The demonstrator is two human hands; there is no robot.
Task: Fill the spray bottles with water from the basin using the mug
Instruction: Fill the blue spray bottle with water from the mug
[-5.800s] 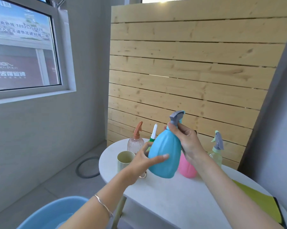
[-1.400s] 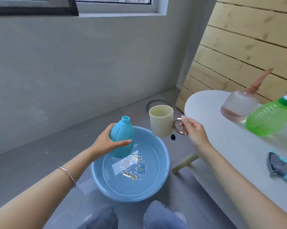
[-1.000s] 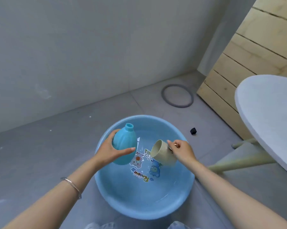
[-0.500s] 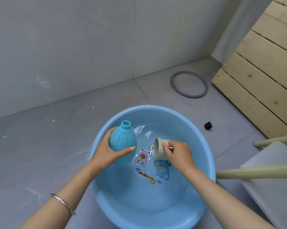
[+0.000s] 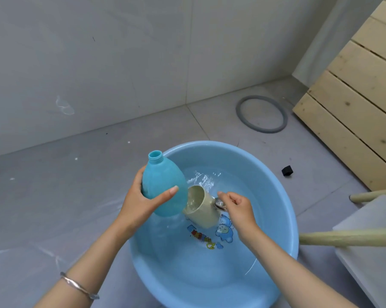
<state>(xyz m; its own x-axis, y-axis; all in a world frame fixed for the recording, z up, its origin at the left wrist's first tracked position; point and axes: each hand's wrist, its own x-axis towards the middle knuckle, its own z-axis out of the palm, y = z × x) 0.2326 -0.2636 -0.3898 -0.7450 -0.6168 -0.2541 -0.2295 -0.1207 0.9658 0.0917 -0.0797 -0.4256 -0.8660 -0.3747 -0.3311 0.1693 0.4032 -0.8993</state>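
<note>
Our left hand grips the uncapped blue bottle over the basin's left side. Our right hand pinches the metal handle of the mug, which is tipped low in the basin with its mouth toward the bottle. Beyond the basin, a grey ring lies on the floor.

The basin sits on the floor; the mug is in it, the bottle just left of the mug; a ring lies farther right, the counter near right

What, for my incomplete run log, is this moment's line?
left hand holds uncapped blue bottle | right hand dips tilted mug in basin
</note>
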